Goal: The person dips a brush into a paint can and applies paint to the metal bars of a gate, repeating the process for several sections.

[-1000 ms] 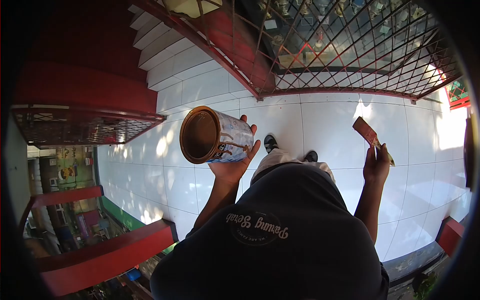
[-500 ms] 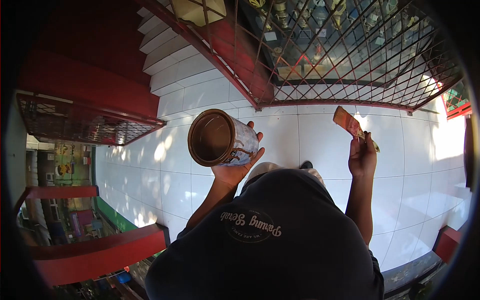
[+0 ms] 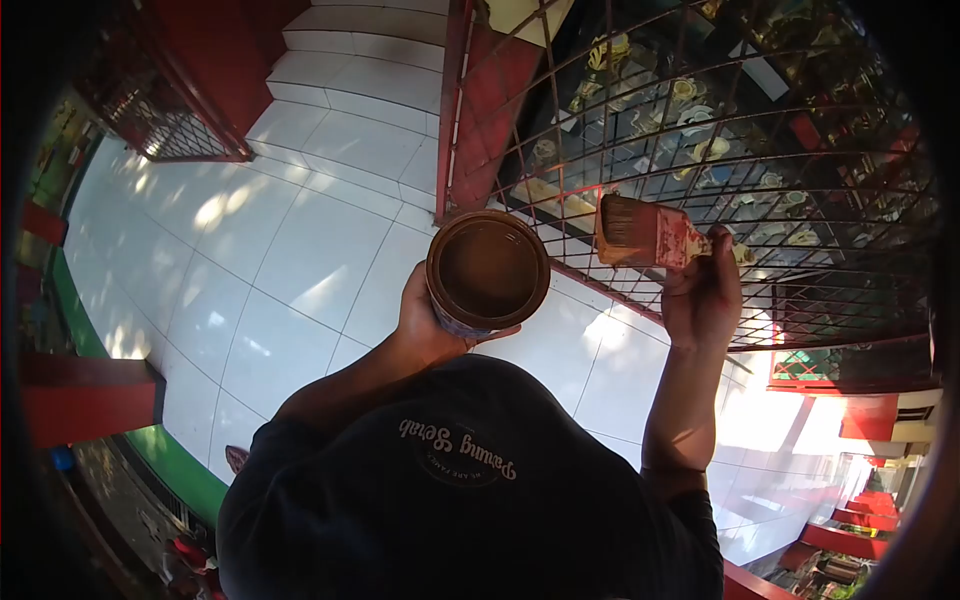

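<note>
My left hand (image 3: 428, 325) is wrapped round a paint can (image 3: 488, 272) in front of my chest. Brown paint (image 3: 490, 270) shows inside its round rim, and the can's outer wall is mostly hidden from above. Raised to the right, my right hand (image 3: 703, 300) grips a flat paintbrush (image 3: 672, 236) by its handle. The brush has wide bristles, stained brown, pointing left, and red smears mark its ferrule. In this view the brush overlaps a metal lattice grille (image 3: 560, 150) behind it.
Behind the grille, several trophies (image 3: 700, 150) stand in a glass case. White steps (image 3: 350, 70) rise at the upper left beside a red wall (image 3: 225, 60). Another lattice gate (image 3: 165, 95) is at the far left. Glossy white tiles (image 3: 290, 250) cover the floor, with a red pillar (image 3: 90, 400) at the left edge.
My body and view have turned to the right, toward the grille. The brush has come up level and closer to the can, its bristles now facing left. The can is more upright.
</note>
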Available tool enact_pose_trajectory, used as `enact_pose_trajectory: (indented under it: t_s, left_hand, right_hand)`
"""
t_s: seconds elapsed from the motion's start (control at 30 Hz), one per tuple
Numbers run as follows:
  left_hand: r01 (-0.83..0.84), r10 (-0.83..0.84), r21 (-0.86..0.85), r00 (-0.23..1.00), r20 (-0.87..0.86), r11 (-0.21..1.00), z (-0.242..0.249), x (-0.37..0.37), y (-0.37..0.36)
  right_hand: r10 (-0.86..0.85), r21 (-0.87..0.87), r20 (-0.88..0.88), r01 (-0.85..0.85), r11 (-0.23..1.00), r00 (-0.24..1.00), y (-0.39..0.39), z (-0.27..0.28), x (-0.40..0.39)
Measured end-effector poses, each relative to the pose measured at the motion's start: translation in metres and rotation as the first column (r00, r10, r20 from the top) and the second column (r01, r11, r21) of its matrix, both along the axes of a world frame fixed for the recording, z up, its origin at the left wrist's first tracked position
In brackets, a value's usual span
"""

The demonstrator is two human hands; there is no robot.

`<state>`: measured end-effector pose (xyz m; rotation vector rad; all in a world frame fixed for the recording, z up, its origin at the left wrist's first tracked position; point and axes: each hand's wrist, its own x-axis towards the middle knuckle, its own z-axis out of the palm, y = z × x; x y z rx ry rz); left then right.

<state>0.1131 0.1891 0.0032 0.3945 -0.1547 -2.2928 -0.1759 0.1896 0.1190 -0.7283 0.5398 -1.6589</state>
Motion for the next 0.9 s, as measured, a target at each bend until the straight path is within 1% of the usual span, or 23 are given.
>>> enact_pose_trajectory:
  t_s: [0.03,0.1,0.13,0.17,0.2,0.23,0.3,0.33,0.37,0.43,0.53,0.63,0.67,0.73,0.8,0.9]
  left_hand:
    - [-0.025,0.025,0.049,1.0,0.011,0.998,0.005,0.004,-0.002]
    - [-0.062,0.058,0.143,0.998,0.035,0.988,0.016,0.014,-0.009]
    - [-0.071,0.076,0.124,0.996,-0.038,0.99,0.013,0.02,-0.012]
    - [-0.085,0.092,0.095,0.993,-0.074,0.992,0.011,0.026,-0.016]
    - [-0.095,0.102,0.063,0.989,-0.111,0.993,0.009,0.032,-0.023]
    - [-0.102,0.105,0.029,0.983,-0.149,0.994,0.007,0.036,-0.03]
    - [-0.161,0.169,-0.107,0.984,0.063,0.981,0.006,0.049,-0.044]
    - [-0.174,0.178,-0.078,0.982,0.055,0.982,0.001,0.056,-0.054]
    - [-0.187,0.189,-0.049,0.981,0.047,0.981,-0.003,0.064,-0.064]
    - [-0.15,0.19,0.203,0.962,-0.198,0.968,-0.016,0.082,-0.093]
    - [-0.15,0.174,0.125,0.961,-0.214,0.981,-0.017,0.114,-0.124]
    - [-0.112,0.148,0.154,0.958,-0.246,0.982,-0.012,0.144,-0.158]
    - [-0.098,0.131,0.145,0.961,-0.242,0.985,-0.013,0.153,-0.169]
    - [-0.07,0.098,0.128,0.968,-0.231,0.989,-0.013,0.17,-0.188]
    - [-0.07,0.097,0.111,0.961,-0.258,0.991,-0.018,0.183,-0.205]
    - [-0.091,0.118,0.112,0.957,-0.266,0.989,-0.021,0.202,-0.224]
  right_hand:
    - [0.0,-0.067,-0.055,-0.004,0.998,0.998,-0.01,0.012,0.011]
    - [-0.045,-0.205,-0.304,-0.02,0.979,0.952,-0.028,0.033,0.035]
    - [-0.081,-0.294,-0.415,-0.049,0.954,0.906,-0.037,0.039,0.045]
    - [-0.134,-0.38,-0.512,-0.084,0.921,0.848,-0.046,0.044,0.054]
    - [-0.241,-0.424,-0.583,-0.037,0.905,0.776,-0.052,0.05,0.077]
    - [-0.243,-0.416,-0.679,-0.089,0.905,0.693,-0.058,0.059,0.095]
    - [-0.253,-0.383,-0.832,-0.183,0.905,0.493,-0.071,0.071,0.129]
    - [-0.22,-0.374,-0.824,-0.209,0.904,0.523,-0.083,0.07,0.149]
    - [-0.228,-0.381,-0.855,-0.266,0.885,0.467,-0.096,0.067,0.162]
    - [-0.204,-0.344,-0.892,-0.314,0.885,0.403,-0.117,0.064,0.19]
    - [-0.115,-0.242,-0.891,-0.247,0.938,0.439,-0.144,0.066,0.227]
    - [-0.222,-0.336,-0.899,-0.268,0.903,0.378,-0.179,0.067,0.254]
    - [-0.218,-0.317,-0.901,-0.225,0.921,0.375,-0.186,0.068,0.266]
    - [-0.224,-0.294,-0.937,-0.259,0.92,0.266,-0.203,0.068,0.285]
    - [-0.229,-0.273,-0.957,-0.289,0.917,0.176,-0.223,0.063,0.301]
    - [-0.242,-0.282,-0.954,-0.256,0.925,0.177,-0.239,0.072,0.319]
